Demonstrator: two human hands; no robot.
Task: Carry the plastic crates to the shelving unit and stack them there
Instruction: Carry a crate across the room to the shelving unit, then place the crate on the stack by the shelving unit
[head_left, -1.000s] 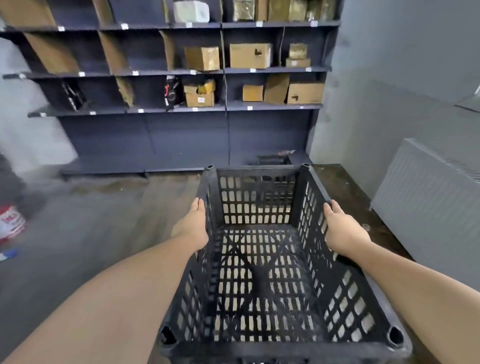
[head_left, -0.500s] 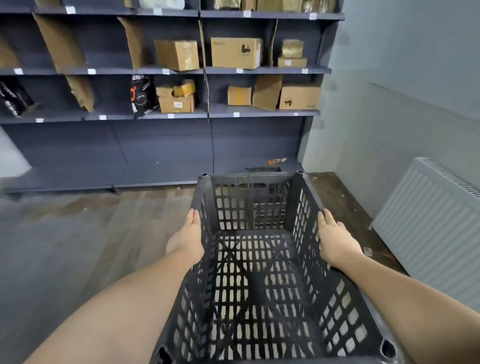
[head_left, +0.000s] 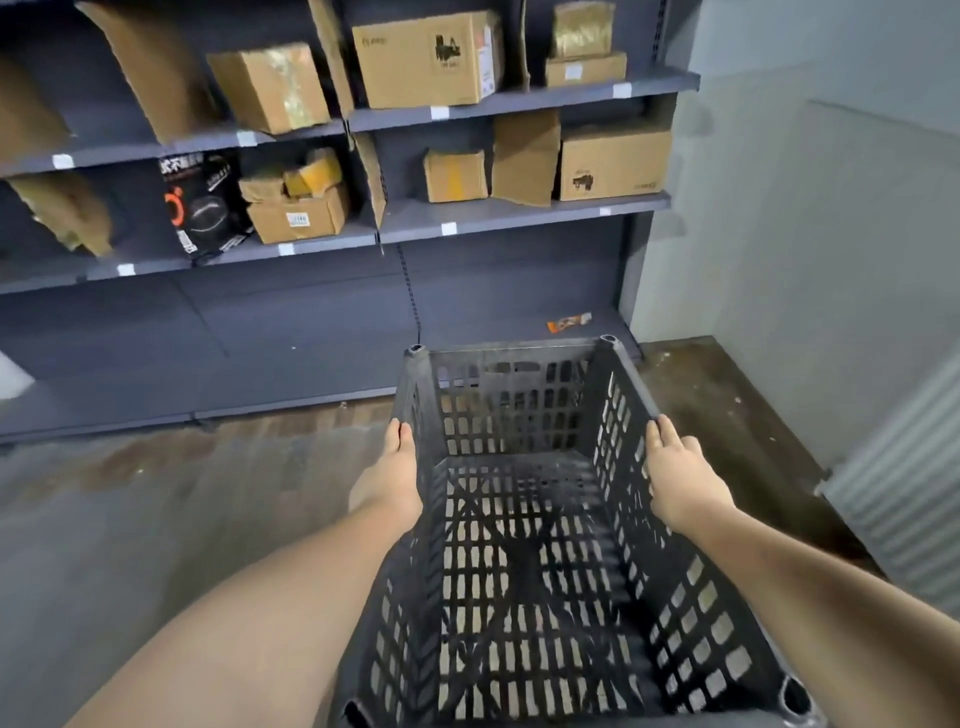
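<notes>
I hold an empty black slotted plastic crate (head_left: 511, 395) out in front of me, above the floor. My left hand (head_left: 390, 480) grips its left wall from outside and my right hand (head_left: 675, 475) grips its right wall. The dark grey shelving unit (head_left: 519, 210) stands straight ahead, close by. Its wide bottom shelf (head_left: 285, 364) lies just beyond the crate's far edge. In earlier frames another dark crate showed on that shelf behind mine; my crate hides that spot now.
Cardboard boxes (head_left: 426, 57) and a black printed package (head_left: 205, 202) fill the upper shelves. A small orange wrapper (head_left: 569, 322) lies on the bottom shelf at the right. A grey wall (head_left: 805, 260) and a white radiator (head_left: 904, 493) close off the right side.
I have walked closer to the shelving unit with the crate, so the shelves loom larger. Both hands keep the same grip on the crate's side walls.
</notes>
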